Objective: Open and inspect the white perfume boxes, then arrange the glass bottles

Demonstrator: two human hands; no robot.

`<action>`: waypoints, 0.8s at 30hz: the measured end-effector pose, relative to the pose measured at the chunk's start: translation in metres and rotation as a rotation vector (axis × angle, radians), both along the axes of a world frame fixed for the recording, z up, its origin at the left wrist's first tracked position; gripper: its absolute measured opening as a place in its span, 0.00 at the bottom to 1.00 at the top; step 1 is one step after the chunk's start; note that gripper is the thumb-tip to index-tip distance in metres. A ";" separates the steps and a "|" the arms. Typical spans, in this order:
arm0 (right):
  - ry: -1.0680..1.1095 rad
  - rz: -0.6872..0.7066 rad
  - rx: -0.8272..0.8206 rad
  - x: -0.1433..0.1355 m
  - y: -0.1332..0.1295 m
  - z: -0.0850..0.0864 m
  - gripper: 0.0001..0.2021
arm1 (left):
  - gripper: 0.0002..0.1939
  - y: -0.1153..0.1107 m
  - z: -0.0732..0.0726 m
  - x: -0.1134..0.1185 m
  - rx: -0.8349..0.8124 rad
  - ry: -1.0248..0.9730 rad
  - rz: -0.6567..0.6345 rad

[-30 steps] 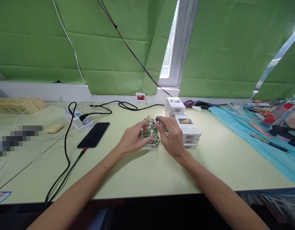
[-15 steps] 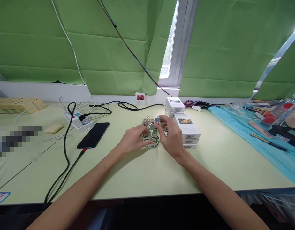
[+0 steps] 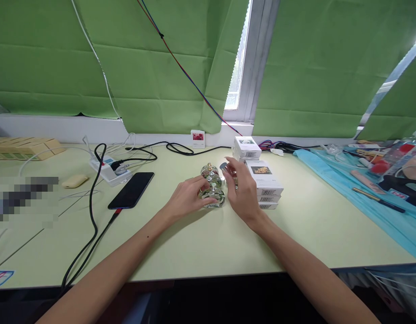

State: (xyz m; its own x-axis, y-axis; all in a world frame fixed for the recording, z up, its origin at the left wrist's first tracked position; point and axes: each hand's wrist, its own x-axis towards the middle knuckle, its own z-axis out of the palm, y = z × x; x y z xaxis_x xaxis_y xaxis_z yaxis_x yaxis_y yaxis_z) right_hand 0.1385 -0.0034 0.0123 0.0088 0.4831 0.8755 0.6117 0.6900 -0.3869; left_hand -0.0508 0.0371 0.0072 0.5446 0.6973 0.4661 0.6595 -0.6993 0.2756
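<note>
My left hand [image 3: 186, 196] is closed, thumb and fingers wrapped round the side of a clear, rounded glass bottle [image 3: 214, 195] on the table. Behind it stands another glass piece with a gold-coloured tip [image 3: 210, 167]. Just right of these is a small item with a round grey top [image 3: 223, 166], its lower part mostly hidden. My right hand [image 3: 242, 191] is beside it, thumb and forefinger apart around the grey top, nothing visibly gripped. More glass shows faintly behind my right fingers. A stack of white boxes [image 3: 267, 182] sits close to the right of that hand.
A second box stack [image 3: 247, 146] stands farther back. On the left are a black phone [image 3: 132, 190] with its cable, a white power strip [image 3: 110, 171] and a pale yellow case [image 3: 75, 181]. Blue sheeting [image 3: 332, 173] with assorted items, including a pen [image 3: 378, 200], covers the right side.
My right hand has shifted slightly right, its thumb and forefinger spreading away from the grey-topped item. My left hand stays in place on the glass bottle.
</note>
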 end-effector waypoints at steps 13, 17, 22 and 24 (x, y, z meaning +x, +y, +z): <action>-0.032 -0.060 0.002 0.002 0.002 0.000 0.13 | 0.20 -0.005 0.001 0.003 -0.076 0.029 0.040; -0.062 -0.121 -0.014 0.002 0.002 0.000 0.14 | 0.19 -0.004 0.001 0.002 -0.069 0.031 0.036; -0.036 -0.112 -0.061 0.002 0.002 -0.001 0.11 | 0.20 -0.003 -0.001 0.002 -0.057 0.023 0.029; -0.019 -0.104 -0.063 0.002 0.002 -0.001 0.08 | 0.20 -0.003 -0.001 0.002 -0.064 0.021 0.025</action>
